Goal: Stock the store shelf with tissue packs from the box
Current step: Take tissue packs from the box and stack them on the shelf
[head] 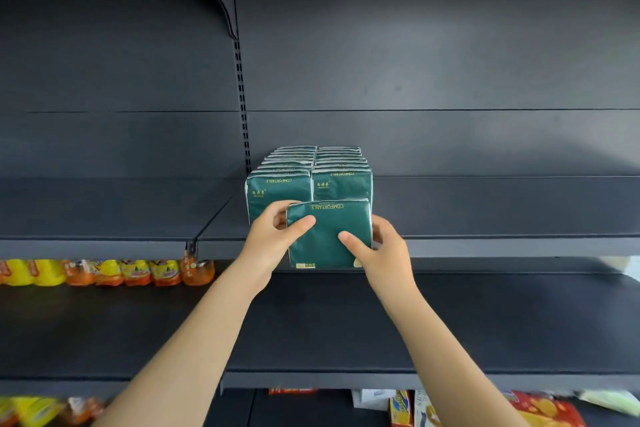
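The left hand [273, 236] and right hand [384, 250] gripped one green tissue pack [329, 239] between them, thumbs [303, 222] on its face, fingers curled behind its sides. The dark shelf [485, 246] ahead carried two rows of upright packs [341, 184]. The held pack hung at the shelf's front lip, just before the right row, not yet set down. Pushed in low, its bottom edge would likely catch the lip; pushed hard, it could topple the front packs. The slick wrapper might slip under the thumbs
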`<state>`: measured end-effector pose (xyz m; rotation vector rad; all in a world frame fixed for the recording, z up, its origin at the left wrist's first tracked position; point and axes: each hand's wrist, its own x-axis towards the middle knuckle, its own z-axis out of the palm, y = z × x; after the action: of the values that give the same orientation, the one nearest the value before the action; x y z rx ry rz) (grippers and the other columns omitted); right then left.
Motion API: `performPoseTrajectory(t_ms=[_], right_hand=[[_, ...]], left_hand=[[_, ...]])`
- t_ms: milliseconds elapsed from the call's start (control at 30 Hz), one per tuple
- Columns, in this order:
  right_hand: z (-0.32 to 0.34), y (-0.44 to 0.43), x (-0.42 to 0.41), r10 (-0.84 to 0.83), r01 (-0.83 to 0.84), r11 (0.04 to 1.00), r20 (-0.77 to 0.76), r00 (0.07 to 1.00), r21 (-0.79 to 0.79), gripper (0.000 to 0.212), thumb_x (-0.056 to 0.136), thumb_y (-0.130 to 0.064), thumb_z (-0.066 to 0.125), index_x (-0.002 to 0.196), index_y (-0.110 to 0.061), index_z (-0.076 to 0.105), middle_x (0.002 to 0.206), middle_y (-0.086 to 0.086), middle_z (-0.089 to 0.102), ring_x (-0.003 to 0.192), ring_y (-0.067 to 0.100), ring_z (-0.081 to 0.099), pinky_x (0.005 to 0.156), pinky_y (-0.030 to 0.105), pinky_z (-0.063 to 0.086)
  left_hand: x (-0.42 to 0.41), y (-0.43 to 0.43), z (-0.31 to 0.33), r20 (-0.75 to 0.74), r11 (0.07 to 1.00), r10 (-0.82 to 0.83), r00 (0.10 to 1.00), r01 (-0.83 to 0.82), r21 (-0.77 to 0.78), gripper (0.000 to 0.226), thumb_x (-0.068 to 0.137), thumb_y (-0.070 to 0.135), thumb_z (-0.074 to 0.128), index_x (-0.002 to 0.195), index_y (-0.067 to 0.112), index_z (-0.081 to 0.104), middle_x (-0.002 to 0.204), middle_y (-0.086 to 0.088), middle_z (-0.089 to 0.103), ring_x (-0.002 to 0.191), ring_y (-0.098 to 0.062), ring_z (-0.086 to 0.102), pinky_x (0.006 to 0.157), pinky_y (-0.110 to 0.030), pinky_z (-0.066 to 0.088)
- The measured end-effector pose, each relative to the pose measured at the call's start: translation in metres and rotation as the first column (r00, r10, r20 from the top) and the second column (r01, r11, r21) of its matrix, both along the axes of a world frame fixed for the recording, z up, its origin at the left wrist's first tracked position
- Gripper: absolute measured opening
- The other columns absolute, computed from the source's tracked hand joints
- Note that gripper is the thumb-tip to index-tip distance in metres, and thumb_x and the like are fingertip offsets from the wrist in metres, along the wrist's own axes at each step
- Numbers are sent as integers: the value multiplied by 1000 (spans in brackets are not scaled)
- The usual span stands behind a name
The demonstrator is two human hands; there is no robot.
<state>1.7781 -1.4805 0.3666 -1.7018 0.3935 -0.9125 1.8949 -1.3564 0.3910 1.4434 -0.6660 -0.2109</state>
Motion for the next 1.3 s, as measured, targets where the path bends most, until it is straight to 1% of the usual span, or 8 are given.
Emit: performPoseTrajectory(t_ms=[133, 267, 433, 533, 700, 767, 1033, 1300], right_hand=[[5, -8, -3, -58, 55, 996, -50, 997, -65, 17, 77, -28, 76, 82, -36, 62, 93, -2, 69, 87, 18, 65, 73, 33, 55], [18, -24, 3, -98, 94, 994, -64, 993, -59, 12, 76, -27, 77, 75, -31, 65, 90, 13, 70, 86, 32, 65, 75, 48, 55], [34, -49, 24, -197, 194, 980, -77, 977, -39, 20, 79, -26, 75, 94, -17, 65, 91, 3, 69, 87, 23, 65, 74, 35, 52], [35, -60, 40, -247, 241, 968, -94, 964, -73, 27, 82, -25, 72, 104, -13, 63, 95, 1, 65, 85, 18, 60, 69, 25, 43], [21, -75, 62, -333, 299, 934, -171, 927, -197, 33, 83, -32, 69, 109, -14, 59, 107, 4, 55, 87, 23, 58, 75, 28, 42], [18, -77, 69, -315, 264, 932, -198, 928, -247, 34, 83, -34, 69, 109, -15, 58, 110, 4, 52, 87, 24, 60, 76, 29, 44], [17, -77, 82, -328, 245, 922, -269, 906, -299, 40, 83, -38, 69, 109, -11, 55, 110, 7, 57, 100, 25, 56, 82, 38, 49], [23, -83, 77, -225, 118, 951, -382, 896, -284, 48, 81, -45, 67, 111, -11, 53, 108, 9, 62, 92, 25, 62, 76, 33, 51]], left_hand=[[0, 4, 5, 127, 998, -19, 992, 11, 66, 26, 82, 16, 71, 103, 28, 59, 106, 7, 65, 102, -7, 60, 80, -17, 48], [10, 10, 19, 433, 964, 50, 900, -157, 214, 24, 83, 28, 69, 105, 24, 61, 102, 12, 62, 93, 1, 57, 79, -12, 43], [35, 1, 35, 795, 835, 70, 603, -471, 284, 44, 89, 39, 59, 124, 12, 55, 121, 1, 51, 116, -15, 48, 97, -30, 41], [46, -12, 41, 875, 728, -31, 483, -589, 351, 60, 91, 44, 54, 137, 9, 41, 138, -4, 41, 130, -19, 34, 104, -32, 34], [60, -34, 41, 898, 554, -281, 339, -707, 440, 75, 91, 50, 48, 148, 9, 21, 153, -8, 23, 142, -22, 19, 115, -31, 16], [64, -38, 39, 893, 518, -312, 324, -730, 446, 78, 91, 50, 50, 148, 9, 18, 154, -9, 21, 143, -23, 18, 117, -33, 14], [71, -34, 38, 866, 559, -322, 383, -661, 500, 77, 88, 36, 61, 148, 11, 20, 154, -7, 24, 142, -21, 21, 115, -29, 14], [58, -34, 45, 853, 477, -333, 401, -709, 520, 79, 87, 37, 62, 147, 9, 19, 155, -9, 23, 143, -21, 21, 117, -31, 7]])
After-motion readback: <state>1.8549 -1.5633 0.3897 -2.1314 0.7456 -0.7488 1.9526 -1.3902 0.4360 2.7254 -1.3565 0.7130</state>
